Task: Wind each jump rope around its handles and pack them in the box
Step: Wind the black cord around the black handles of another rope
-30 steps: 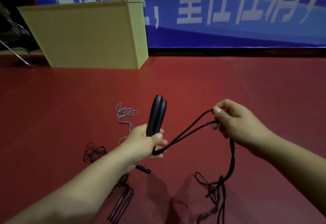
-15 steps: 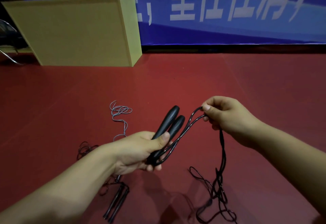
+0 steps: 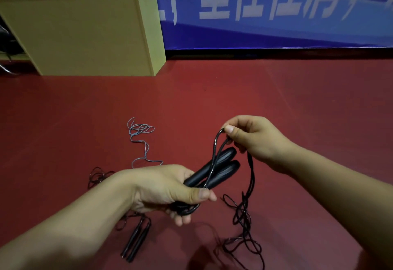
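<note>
- The left hand (image 3: pixel 168 189) has its fingers and thumb wrapped round the lower ends of the paired black handles (image 3: pixel 214 168), holding the two side by side as one bundle.
- The handles' long axis runs from that grip up and to the right, and their free rounded ends point toward the right hand (image 3: pixel 253 140).
- The right hand sits just beyond and above those free ends, thumb and forefinger pinching a bend of the black rope (image 3: pixel 217 142); the other fingers are curled in.
- From the pinch the rope comes down across the handles to the left hand, and a second length drops from the right hand to a loose tangle on the red floor (image 3: pixel 276 110).
- So the rope crosses the bundle lengthwise; the next wrap, I judge, means carrying that bend round the free ends, and the right hand is the nearer one for it.
- A second black rope with its handles (image 3: pixel 136 242) lies on the floor under the left forearm, a thin grey cord (image 3: pixel 139 133) farther out.
- The yellowish box (image 3: pixel 85 33) stands well away at the back left, by the blue banner (image 3: pixel 276 10), nearer the left arm's side.
</note>
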{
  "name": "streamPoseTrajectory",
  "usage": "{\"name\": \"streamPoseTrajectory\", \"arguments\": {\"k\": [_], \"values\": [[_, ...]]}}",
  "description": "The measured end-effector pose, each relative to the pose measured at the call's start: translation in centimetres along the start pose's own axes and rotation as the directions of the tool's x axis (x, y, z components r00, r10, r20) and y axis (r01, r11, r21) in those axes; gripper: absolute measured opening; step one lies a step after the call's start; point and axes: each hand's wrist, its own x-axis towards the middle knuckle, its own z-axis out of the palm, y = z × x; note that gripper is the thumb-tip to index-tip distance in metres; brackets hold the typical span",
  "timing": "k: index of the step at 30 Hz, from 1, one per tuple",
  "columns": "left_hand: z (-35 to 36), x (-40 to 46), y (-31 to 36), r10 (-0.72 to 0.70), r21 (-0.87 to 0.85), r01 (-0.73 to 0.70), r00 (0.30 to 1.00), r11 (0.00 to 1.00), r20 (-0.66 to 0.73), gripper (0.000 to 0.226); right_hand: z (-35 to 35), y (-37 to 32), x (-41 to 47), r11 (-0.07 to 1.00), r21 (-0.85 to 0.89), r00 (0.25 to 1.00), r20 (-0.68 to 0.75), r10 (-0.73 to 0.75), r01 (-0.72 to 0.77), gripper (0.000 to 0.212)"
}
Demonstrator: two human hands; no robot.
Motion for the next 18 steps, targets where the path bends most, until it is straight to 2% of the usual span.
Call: {"name": "streamPoseTrajectory", "arguments": {"k": [2, 4, 5, 7, 8, 11, 14, 18], "values": [[0.3, 0.0, 0.3, 0.021, -0.009, -0.021, 1.0, 1.0, -0.015, 0.081, 0.0, 0.3, 0.2, 1.0, -0.004, 1.0, 0.001, 0.022, -0.022, 0.012], [0.8, -0.3, 0.7, 0.051, -0.052, -0.051, 0.999, 0.997, 0.001, 0.056, 0.1, 0.5, 0.4, 0.998, 0.015, 0.998, 0.026, 0.06, -0.06, 0.008], [1.0, -0.6, 1.0, 0.061, -0.091, -0.061, 0.998, 0.994, 0.004, 0.045, 0.2, 0.7, 0.5, 0.995, 0.049, 0.995, 0.045, 0.087, -0.089, 0.006], [1.2, -0.7, 1.2, 0.092, -0.172, -0.091, 0.996, 0.981, -0.001, 0.039, 0.5, 0.8, 0.6, 0.975, 0.142, 0.984, 0.089, 0.156, -0.168, 0.005], [1.0, -0.7, 1.3, 0.109, -0.202, -0.108, 0.994, 0.973, -0.009, 0.038, 0.6, 0.9, 0.6, 0.961, 0.177, 0.975, 0.111, 0.194, -0.211, 0.007], [0.5, -0.8, 1.8, 0.149, -0.192, -0.154, 0.988, 0.969, -0.041, 0.015, 0.9, 1.0, 0.3, 0.936, 0.165, 0.942, 0.183, 0.282, -0.312, 0.022], [0.4, -0.8, 2.2, 0.163, -0.334, -0.191, 0.98, 0.923, -0.11, 0.026, 1.5, 0.9, 0.1, 0.929, 0.139, 0.924, 0.227, 0.307, -0.343, 0.015], [-0.1, -0.3, 2.5, 0.142, -0.343, -0.284, 0.912, 0.895, -0.384, 0.031, 2.5, 0.5, 0.1, 0.924, 0.153, 0.91, 0.291, 0.296, -0.35, 0.024]]}}
